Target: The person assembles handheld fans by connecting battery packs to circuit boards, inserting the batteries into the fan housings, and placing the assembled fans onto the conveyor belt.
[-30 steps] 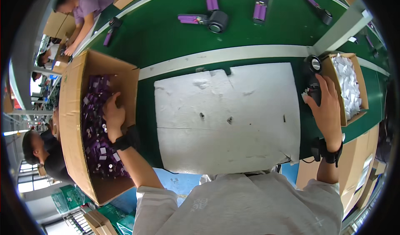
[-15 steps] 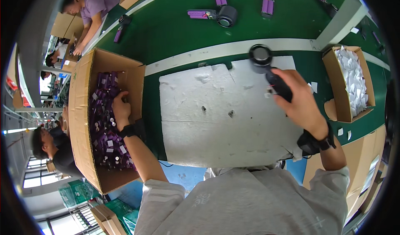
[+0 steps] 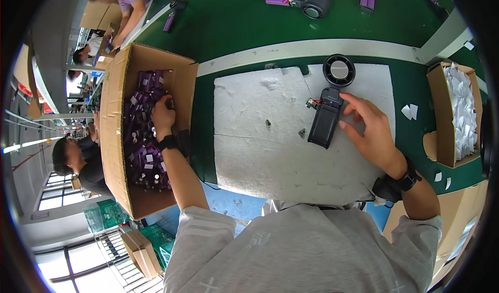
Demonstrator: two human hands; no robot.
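A black handheld fan [image 3: 326,117] with a round head lies on the white foam board [image 3: 249,163]. Its handle casing is open as a hollow tray, and a small circuit board with wires [image 3: 313,103] sticks out at its left side. Beside the handle is my right hand [image 3: 371,132], fingers apart, the fingertips right at the handle's edge without gripping it. My left hand [image 3: 163,116] reaches into a cardboard box [image 3: 115,132] of purple battery packs [image 3: 148,160]. Its fingers are curled among the packs; what they hold, if anything, is hidden.
More fans with purple packs, one of them a black fan [image 3: 314,4], lie on the green table beyond a pale rail [image 3: 306,53]. At right stands a carton of white paper pieces [image 3: 461,111], with loose white slips [image 3: 409,111] nearby. Other people work at the left.
My right hand has set the fan down on the foam board and let go of it. My left hand stays in the box, its fingers curled in. The view has shifted slightly.
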